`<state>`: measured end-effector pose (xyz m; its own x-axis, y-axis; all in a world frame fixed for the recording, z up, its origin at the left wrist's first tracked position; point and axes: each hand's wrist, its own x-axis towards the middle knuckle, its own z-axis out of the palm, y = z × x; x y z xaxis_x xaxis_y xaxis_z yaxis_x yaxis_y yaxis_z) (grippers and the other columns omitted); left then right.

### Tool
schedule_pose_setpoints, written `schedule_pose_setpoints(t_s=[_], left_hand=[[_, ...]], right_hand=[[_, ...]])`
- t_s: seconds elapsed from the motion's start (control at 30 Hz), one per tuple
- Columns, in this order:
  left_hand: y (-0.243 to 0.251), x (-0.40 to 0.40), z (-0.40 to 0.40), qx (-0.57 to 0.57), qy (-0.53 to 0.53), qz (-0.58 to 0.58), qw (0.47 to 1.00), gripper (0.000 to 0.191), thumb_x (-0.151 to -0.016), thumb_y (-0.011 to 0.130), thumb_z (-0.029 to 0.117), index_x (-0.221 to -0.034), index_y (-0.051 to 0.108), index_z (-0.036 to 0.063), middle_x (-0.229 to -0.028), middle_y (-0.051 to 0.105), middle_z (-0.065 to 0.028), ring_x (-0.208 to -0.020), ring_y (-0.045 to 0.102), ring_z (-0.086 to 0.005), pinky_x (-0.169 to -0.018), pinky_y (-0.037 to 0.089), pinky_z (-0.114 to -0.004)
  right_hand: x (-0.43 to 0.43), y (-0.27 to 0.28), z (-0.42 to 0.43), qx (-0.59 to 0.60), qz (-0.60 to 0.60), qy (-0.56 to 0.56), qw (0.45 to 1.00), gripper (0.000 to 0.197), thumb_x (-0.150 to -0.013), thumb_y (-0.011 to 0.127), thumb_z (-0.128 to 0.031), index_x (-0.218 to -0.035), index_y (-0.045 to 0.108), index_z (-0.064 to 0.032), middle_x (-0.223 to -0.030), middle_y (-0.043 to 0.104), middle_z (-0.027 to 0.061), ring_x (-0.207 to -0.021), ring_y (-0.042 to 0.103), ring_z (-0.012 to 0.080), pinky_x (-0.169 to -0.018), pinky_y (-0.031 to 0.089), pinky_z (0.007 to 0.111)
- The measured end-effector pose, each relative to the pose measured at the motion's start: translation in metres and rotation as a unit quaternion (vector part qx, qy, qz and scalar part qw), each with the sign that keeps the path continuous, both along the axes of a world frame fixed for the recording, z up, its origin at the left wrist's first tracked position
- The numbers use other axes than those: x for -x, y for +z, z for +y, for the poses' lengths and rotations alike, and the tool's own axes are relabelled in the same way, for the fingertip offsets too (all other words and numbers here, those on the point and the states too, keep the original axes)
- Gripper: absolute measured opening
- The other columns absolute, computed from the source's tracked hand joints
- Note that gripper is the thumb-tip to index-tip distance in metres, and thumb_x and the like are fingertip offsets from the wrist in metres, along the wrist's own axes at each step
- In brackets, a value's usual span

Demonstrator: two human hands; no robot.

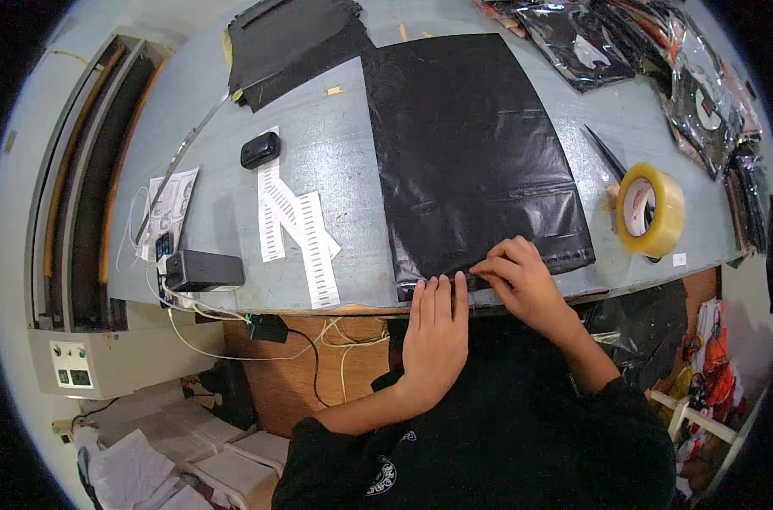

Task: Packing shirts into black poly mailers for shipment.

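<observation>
A large black plastic bag [466, 140] lies flat before me, its near end at the table's front edge. My left hand [435, 344] has its fingers stretched out, the tips resting on the bag's near edge at the left. Just beside it, my right hand [528, 287] pinches that edge between thumb and fingers. The near strip of the bag looks creased or folded; the fingers hide part of it. To the right of the bag, a roll of clear yellowish packing tape [670, 217] stands on the table, partly covering a dark pointed tool [603, 150].
Printed label strips [319, 255] lie left of the bag, a black case [260, 150] on one. A black box-shaped device [206, 270] with white cables sits near the front edge. Black plastic sheets [297, 48] lie at the back; clear-wrapped packages [578, 48] are piled back right.
</observation>
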<state>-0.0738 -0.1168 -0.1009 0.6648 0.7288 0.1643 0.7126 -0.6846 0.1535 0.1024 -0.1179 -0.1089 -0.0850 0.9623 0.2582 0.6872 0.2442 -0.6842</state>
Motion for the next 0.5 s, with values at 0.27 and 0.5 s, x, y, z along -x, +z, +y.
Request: schedule_pose_setpoints(t_s=[0.27, 0.5], left_hand=[[0.001, -0.002, 0.006, 0.001, -0.006, -0.002, 1.000, 0.051, -0.077, 0.048, 0.002, -0.127, 0.044, -0.0037, -0.114, 0.049, -0.0216, -0.111, 0.047, -0.0337, -0.104, 0.033, -0.046], [0.005, -0.003, 0.007, -0.015, -0.012, 0.024, 1.000, 0.045, -0.082, 0.045, 0.008, -0.125, 0.047, -0.0037, -0.112, 0.051, -0.0238, -0.108, 0.050, -0.0335, -0.104, 0.033, -0.043]], right_hand=[[-0.012, 0.000, 0.003, -0.014, -0.016, 0.027, 0.999, 0.018, -0.073, 0.062, 0.000, -0.090, 0.064, -0.0061, -0.087, 0.054, 0.0081, -0.085, 0.052, 0.0264, -0.077, 0.041, 0.037], [-0.013, 0.001, 0.003, 0.001, 0.003, 0.019, 1.000, 0.018, -0.073, 0.060, 0.002, -0.090, 0.063, -0.0048, -0.087, 0.053, 0.0087, -0.085, 0.052, 0.0272, -0.077, 0.042, 0.038]])
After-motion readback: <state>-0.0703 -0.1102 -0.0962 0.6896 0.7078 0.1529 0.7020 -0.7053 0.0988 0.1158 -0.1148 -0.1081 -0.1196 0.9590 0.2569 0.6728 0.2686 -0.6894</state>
